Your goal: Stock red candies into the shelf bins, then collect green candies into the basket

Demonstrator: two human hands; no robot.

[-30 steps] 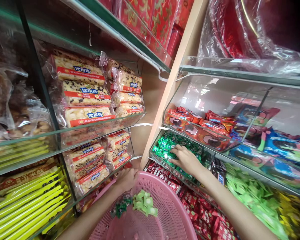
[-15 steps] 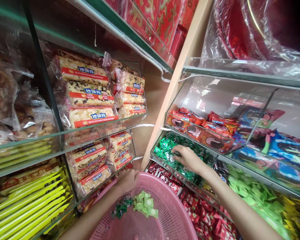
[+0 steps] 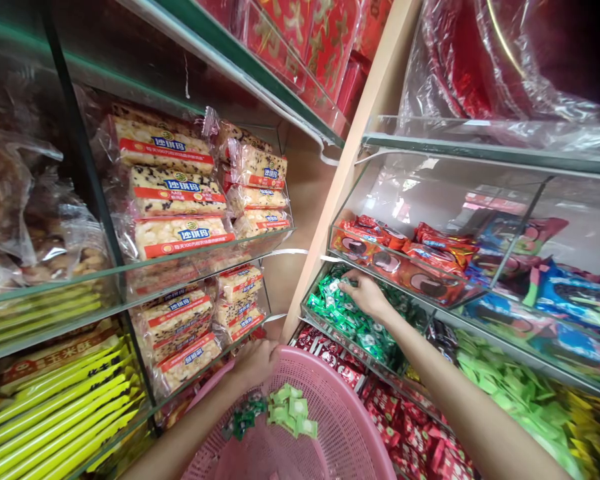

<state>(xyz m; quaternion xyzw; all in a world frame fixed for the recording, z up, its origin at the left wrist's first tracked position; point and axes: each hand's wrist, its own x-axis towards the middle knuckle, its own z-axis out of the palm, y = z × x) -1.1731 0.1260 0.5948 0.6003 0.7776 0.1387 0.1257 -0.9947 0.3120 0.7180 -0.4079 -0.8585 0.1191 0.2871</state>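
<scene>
My left hand (image 3: 257, 361) grips the far rim of a pink plastic basket (image 3: 350, 380). Inside the basket lie a small pile of light-green wrapped sweets (image 3: 291, 411) and a few dark-green ones (image 3: 247, 415). My right hand (image 3: 365, 293) reaches into a clear bin of shiny green wrapped candies (image 3: 337, 305), its fingers bent down at the back of the heap. The fingertips touch the candies there; whether any are pinched between them I cannot make out.
Wrapped sachima bars (image 3: 180, 190) fill the bins at left, above yellow snack packs (image 3: 70, 413). Glass shelf edges (image 3: 480, 155) and a wooden post (image 3: 325, 227) frame the corner. Red packets (image 3: 410, 427) lie below the candy bin; orange-red packs (image 3: 405, 253) sit above it.
My right hand has moved slightly up and back within the green candy bin, uncovering more candies in front. My left hand stays on the basket rim.
</scene>
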